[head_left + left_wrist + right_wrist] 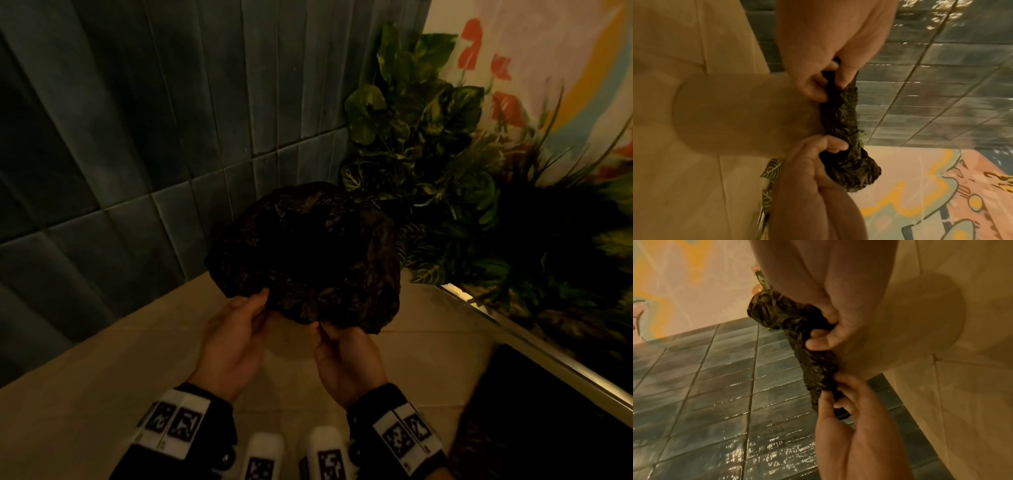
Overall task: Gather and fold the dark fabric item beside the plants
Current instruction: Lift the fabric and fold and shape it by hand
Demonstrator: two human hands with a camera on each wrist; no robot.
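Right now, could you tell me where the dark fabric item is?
In the head view, the dark fabric item is held up mid-frame, pinched along its near edge by the left hand and right hand, left of the plants.

No readable words or numbers anywhere. The wrist bands (173, 423) carry only black-and-white square code markers, and the painted wall (534, 68) shows shapes, not legible letters.

Dim tiled interior corner, possibly café or lobby: glossy blue-grey wall tiles (144, 144) left of plants (428, 164); painted mural (548, 51) behind plants; beige floor tiles (102, 377) in front.
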